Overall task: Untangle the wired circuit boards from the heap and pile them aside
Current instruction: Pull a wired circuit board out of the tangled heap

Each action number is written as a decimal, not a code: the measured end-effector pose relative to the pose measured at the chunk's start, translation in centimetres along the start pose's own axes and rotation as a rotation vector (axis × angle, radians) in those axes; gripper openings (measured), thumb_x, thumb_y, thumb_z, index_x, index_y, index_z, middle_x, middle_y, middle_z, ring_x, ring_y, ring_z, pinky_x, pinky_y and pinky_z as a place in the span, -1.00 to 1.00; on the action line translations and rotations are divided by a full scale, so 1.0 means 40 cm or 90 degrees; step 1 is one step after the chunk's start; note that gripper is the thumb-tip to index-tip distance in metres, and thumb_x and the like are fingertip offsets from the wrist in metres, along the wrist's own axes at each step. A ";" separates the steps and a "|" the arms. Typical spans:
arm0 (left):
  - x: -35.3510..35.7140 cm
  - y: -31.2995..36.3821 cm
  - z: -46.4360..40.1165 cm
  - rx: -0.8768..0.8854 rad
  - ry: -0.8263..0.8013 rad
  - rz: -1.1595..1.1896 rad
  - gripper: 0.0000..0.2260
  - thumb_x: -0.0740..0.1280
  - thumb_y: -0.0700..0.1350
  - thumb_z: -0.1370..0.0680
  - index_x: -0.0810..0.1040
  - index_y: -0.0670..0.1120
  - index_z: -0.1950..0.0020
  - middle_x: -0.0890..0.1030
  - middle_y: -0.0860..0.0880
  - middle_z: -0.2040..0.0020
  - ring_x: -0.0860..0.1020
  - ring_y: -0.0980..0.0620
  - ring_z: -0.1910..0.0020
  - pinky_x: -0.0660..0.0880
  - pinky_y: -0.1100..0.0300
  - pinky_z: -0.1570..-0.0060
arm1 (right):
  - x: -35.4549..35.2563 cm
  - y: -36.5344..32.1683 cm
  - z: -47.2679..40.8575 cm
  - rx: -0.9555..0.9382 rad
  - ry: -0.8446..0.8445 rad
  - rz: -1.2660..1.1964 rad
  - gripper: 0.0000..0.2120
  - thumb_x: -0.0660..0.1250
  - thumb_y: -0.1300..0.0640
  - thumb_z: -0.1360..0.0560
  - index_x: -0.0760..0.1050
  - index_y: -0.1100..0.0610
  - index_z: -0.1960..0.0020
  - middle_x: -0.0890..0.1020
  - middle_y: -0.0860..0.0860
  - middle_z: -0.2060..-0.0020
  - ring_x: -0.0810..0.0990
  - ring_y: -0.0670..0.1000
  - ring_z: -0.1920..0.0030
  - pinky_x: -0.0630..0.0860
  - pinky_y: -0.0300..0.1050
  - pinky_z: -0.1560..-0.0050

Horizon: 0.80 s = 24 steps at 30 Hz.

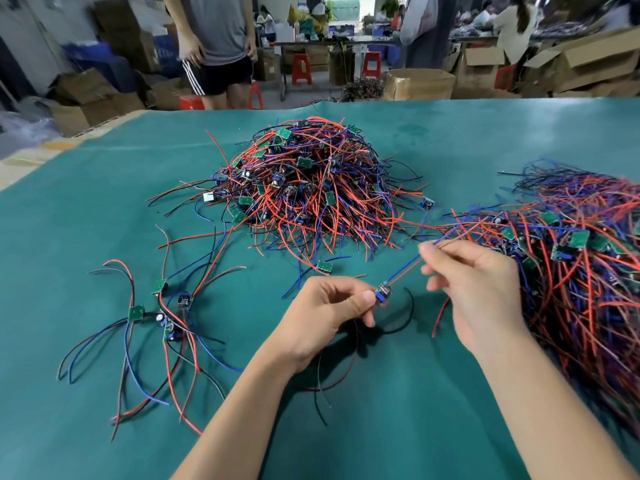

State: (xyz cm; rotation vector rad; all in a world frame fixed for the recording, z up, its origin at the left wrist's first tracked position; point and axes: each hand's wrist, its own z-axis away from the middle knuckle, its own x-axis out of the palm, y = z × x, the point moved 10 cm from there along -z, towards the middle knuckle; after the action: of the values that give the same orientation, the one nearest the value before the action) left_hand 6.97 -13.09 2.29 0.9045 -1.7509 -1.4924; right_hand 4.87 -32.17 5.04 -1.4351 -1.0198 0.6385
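Note:
A big tangled heap (pixel 308 185) of small green circuit boards with red, blue and black wires sits mid-table. A second, wider pile (pixel 571 271) spreads along the right edge. At the left lies a small loose group of boards (pixel 162 313) with wires fanned out. My left hand (pixel 322 313) pinches one small circuit board (pixel 383 293) between thumb and fingers. My right hand (pixel 474 285) pinches that board's blue and red wires (pixel 405 271), stretched taut between both hands. Black and red wires hang down from the board under my left hand.
The table is covered by a green mat (pixel 450 410). A single loose board (pixel 324 266) lies just in front of the heap. A person in dark shorts (pixel 218 46) stands beyond the far edge, with cardboard boxes (pixel 419 83) and red stools behind.

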 end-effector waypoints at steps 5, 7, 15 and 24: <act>0.007 -0.002 0.002 0.001 -0.016 -0.022 -0.86 0.35 -0.18 -0.59 0.66 -0.15 0.12 0.63 -0.04 0.32 0.52 0.08 0.25 0.42 0.31 0.07 | -0.132 -0.031 -0.029 -0.048 0.194 -0.112 -0.85 0.44 0.36 -0.54 0.61 0.18 0.16 0.64 -0.09 0.45 0.63 -0.12 0.40 0.58 -0.28 0.22; -0.012 -0.003 -0.001 0.002 0.024 -0.001 -0.85 0.34 -0.21 -0.60 0.65 -0.19 0.13 0.63 -0.05 0.30 0.53 0.07 0.24 0.44 0.32 0.07 | -0.175 -0.045 -0.026 -0.080 0.270 -0.148 -0.87 0.41 0.34 -0.57 0.60 0.17 0.12 0.66 -0.10 0.43 0.67 -0.12 0.36 0.62 -0.24 0.12; -0.035 -0.015 -0.003 -0.018 0.095 0.075 -0.84 0.26 -0.23 -0.64 0.64 -0.22 -0.05 0.68 -0.24 0.03 0.61 -0.11 0.02 0.51 0.07 -0.07 | 0.139 0.045 0.068 0.014 -0.228 0.224 -0.68 0.46 -0.20 -0.40 0.71 0.05 0.11 0.72 0.02 0.30 0.64 -0.05 0.33 0.48 -0.16 0.46; -0.015 -0.007 0.001 -0.037 0.061 -0.036 -0.78 0.33 -0.10 -0.62 0.65 -0.12 0.18 0.61 -0.08 0.42 0.46 0.06 0.42 0.33 0.26 0.33 | 0.119 -0.030 0.064 -0.142 -0.180 0.243 -0.92 0.49 -0.05 -0.40 0.72 -0.07 0.15 0.73 -0.10 0.26 0.62 -0.16 0.25 0.59 -0.07 0.23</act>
State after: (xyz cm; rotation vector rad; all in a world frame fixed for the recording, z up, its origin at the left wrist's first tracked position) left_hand 7.31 -12.60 1.97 0.9867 -1.6167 -1.5028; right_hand 4.63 -26.89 6.68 -1.7930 -1.0679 1.0540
